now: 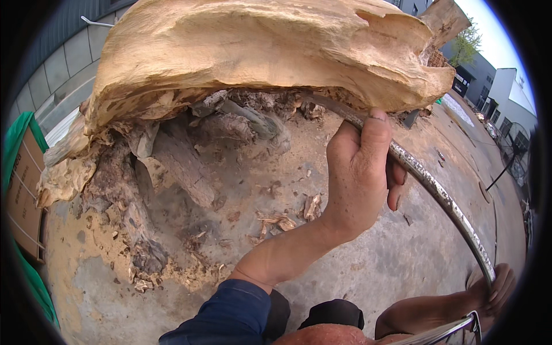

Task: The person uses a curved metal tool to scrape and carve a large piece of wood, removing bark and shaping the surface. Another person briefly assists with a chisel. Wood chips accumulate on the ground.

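Observation:
A large pale, bark-stripped tree stump (253,49) fills the upper part of the view, with dark rough roots (178,155) beneath its near edge. My left hand (359,172), at the end of a blue sleeve, is closed round a long metal bar (443,192) with worn, flaking paint. The bar's far end goes up to the stump's underside, where its tip is hidden. Far to the lower right, my right hand (495,290) grips the bar's near end, its fingers wrapped round it.
Wood chips (282,221) and sawdust lie on the concrete floor (322,287) below the stump. A brown carton (26,195) with green sheeting (37,287) stands at the left. A black stand (503,169) and buildings (512,103) are at the far right.

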`<state>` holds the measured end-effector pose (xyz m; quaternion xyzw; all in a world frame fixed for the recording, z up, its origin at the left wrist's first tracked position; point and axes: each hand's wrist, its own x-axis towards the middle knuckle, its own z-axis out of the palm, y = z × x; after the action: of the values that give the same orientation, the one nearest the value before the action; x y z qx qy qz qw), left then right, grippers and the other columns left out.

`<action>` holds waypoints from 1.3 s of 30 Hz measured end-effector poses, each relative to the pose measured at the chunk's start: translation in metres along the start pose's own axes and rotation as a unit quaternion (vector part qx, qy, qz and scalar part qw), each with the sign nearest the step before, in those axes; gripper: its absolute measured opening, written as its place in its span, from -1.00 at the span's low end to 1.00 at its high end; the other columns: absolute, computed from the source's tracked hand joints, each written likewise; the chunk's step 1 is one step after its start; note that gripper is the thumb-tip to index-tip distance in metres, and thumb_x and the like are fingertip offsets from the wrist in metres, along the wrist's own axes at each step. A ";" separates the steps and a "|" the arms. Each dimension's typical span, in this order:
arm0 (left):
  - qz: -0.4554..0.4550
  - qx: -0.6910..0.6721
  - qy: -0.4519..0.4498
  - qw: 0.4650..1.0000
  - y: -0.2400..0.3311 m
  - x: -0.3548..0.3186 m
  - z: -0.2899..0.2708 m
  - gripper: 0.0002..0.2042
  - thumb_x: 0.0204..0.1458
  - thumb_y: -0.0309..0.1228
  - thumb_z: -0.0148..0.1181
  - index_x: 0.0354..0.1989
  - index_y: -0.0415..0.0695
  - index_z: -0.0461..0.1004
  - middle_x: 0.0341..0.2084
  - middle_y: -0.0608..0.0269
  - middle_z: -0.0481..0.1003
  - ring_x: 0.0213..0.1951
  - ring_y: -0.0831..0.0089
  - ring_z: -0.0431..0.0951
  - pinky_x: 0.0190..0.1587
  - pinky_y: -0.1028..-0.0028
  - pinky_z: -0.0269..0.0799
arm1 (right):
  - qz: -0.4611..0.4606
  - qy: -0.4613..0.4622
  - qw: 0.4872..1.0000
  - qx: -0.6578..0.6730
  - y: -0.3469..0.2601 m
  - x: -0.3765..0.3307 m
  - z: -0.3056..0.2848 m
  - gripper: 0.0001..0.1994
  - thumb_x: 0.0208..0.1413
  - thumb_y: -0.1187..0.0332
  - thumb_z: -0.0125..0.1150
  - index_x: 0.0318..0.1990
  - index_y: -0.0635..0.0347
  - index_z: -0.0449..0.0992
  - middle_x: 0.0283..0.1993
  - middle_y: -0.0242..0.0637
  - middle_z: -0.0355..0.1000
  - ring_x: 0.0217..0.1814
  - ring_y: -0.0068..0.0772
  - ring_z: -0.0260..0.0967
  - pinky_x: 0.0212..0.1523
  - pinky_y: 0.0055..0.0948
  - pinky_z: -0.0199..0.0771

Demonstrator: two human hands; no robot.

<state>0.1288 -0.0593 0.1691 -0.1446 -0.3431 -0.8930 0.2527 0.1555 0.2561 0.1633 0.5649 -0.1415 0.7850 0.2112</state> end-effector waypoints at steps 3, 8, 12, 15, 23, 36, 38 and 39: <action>0.030 0.014 -0.005 0.999 -0.003 0.027 -0.024 -0.64 0.30 -0.17 -0.07 -0.49 -0.15 0.28 -0.79 0.21 0.26 -0.88 0.40 0.20 -0.80 0.34 0.20 | -0.021 0.046 0.996 -0.068 0.050 0.000 0.025 -0.57 0.14 0.58 -0.18 -0.77 -0.06 0.07 -0.79 -0.42 -0.06 -0.69 -0.57 -0.14 -0.48 -0.56 0.05; 0.064 -0.033 0.000 0.997 -0.006 0.026 -0.017 -0.70 0.27 -0.25 -0.10 -0.48 -0.14 0.28 -0.80 0.21 0.25 -0.89 0.41 0.18 -0.81 0.33 0.19 | 0.002 0.029 0.992 -0.121 0.059 -0.002 0.038 -0.53 0.24 0.56 -0.24 -0.76 -0.07 0.05 -0.76 -0.42 -0.08 -0.66 -0.57 -0.15 -0.43 -0.51 0.10; 0.055 -0.020 0.009 0.998 -0.003 0.024 -0.017 -0.74 0.25 -0.29 -0.11 -0.48 -0.13 0.26 -0.79 0.20 0.27 -0.89 0.42 0.17 -0.82 0.34 0.17 | -0.023 0.028 0.997 -0.061 0.066 -0.012 0.048 -0.53 0.32 0.50 -0.24 -0.71 -0.07 0.07 -0.75 -0.44 -0.08 -0.64 -0.57 -0.15 -0.42 -0.52 0.10; 0.037 -0.021 0.076 0.996 -0.010 0.018 -0.028 -0.70 0.26 -0.25 -0.10 -0.50 -0.14 0.27 -0.79 0.19 0.28 -0.88 0.43 0.16 -0.82 0.34 0.16 | 0.002 -0.001 0.996 -0.093 0.092 -0.033 0.065 -0.55 0.39 0.42 -0.24 -0.67 -0.05 0.10 -0.76 -0.45 -0.07 -0.64 -0.57 -0.15 -0.43 -0.50 0.11; 0.050 0.026 0.007 0.998 -0.020 -0.005 -0.047 -0.61 0.36 -0.05 -0.09 -0.34 -0.16 0.26 -0.72 0.17 0.35 -0.84 0.48 0.23 -0.79 0.43 0.19 | 0.008 0.014 0.995 -0.103 0.051 -0.038 0.025 -0.54 0.37 0.40 -0.24 -0.69 -0.06 0.06 -0.75 -0.42 -0.02 -0.69 -0.57 -0.11 -0.51 -0.53 0.09; 0.064 0.028 -0.027 0.997 -0.022 0.028 -0.024 -0.56 0.33 -0.20 -0.14 -0.61 -0.17 0.26 -0.83 0.25 0.24 -0.90 0.49 0.14 -0.83 0.40 0.17 | 0.011 0.030 0.999 -0.040 0.059 -0.040 0.035 -0.46 0.44 0.26 -0.21 -0.73 -0.07 0.03 -0.73 -0.44 -0.05 -0.59 -0.54 -0.12 -0.39 -0.47 0.11; 0.052 0.018 -0.019 0.998 -0.022 0.024 -0.023 -0.56 0.34 -0.19 -0.13 -0.59 -0.17 0.27 -0.83 0.26 0.24 -0.90 0.49 0.14 -0.82 0.40 0.17 | 0.007 0.087 0.993 -0.079 0.054 -0.043 0.029 -0.43 0.48 0.19 -0.27 -0.73 -0.08 0.04 -0.73 -0.45 -0.05 -0.59 -0.54 -0.12 -0.38 -0.45 0.12; 0.047 0.014 -0.016 0.999 -0.022 0.022 -0.023 -0.56 0.34 -0.19 -0.13 -0.59 -0.18 0.28 -0.83 0.26 0.24 -0.90 0.49 0.14 -0.82 0.40 0.17 | 0.008 0.097 0.990 -0.103 0.051 -0.045 0.029 -0.43 0.49 0.19 -0.29 -0.73 -0.08 0.04 -0.72 -0.45 -0.05 -0.60 -0.55 -0.12 -0.38 -0.45 0.12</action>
<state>0.0959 -0.0687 0.1501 -0.1715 -0.3525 -0.8728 0.2907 0.1672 0.1908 0.1310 0.4597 -0.2049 0.8191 0.2753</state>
